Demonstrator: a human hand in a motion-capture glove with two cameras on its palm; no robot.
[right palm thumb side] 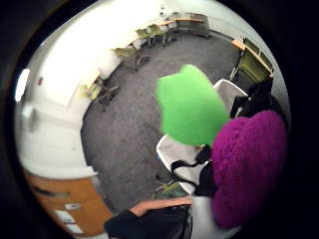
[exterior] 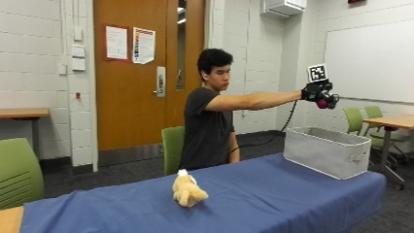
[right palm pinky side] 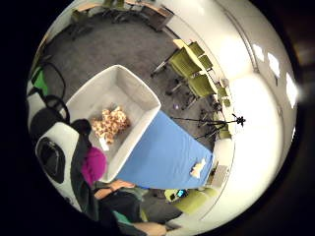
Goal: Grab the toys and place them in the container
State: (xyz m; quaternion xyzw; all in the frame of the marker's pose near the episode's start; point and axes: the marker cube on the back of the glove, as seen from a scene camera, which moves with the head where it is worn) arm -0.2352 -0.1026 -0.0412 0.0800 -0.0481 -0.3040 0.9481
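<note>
1. Above the grey container (exterior: 326, 151), at the far end of the blue table (exterior: 259, 194), the gloved right hand (exterior: 318, 92) is stretched out at the end of a straight arm, well clear of the rim.
2. Fingers are curled round a purple plush toy (exterior: 321, 103), which bulges out of the palm; in the thumb-side palm view a green part (right palm thumb side: 192, 107) shows next to the purple one (right palm thumb side: 249, 167), and I cannot tell whether that is one toy or two.
3. Inside the container (right palm pinky side: 142, 96) a spotted giraffe-like plush (right palm pinky side: 110, 123) already lies on the bottom.
4. Near the middle of the table a tan plush (exterior: 187, 189) waits untouched, well apart from the container.
5. My judgement: the step in hand is the drop. To do it well, lower the hand toward the opening before letting go, since from this height a soft toy may bounce off the rim.
6. Aim for the bare floor beside the spotted plush, then spread the fingers fully so the fabric does not snag on the glove.
7. After release, lift straight up before reaching back for the tan plush.
</note>
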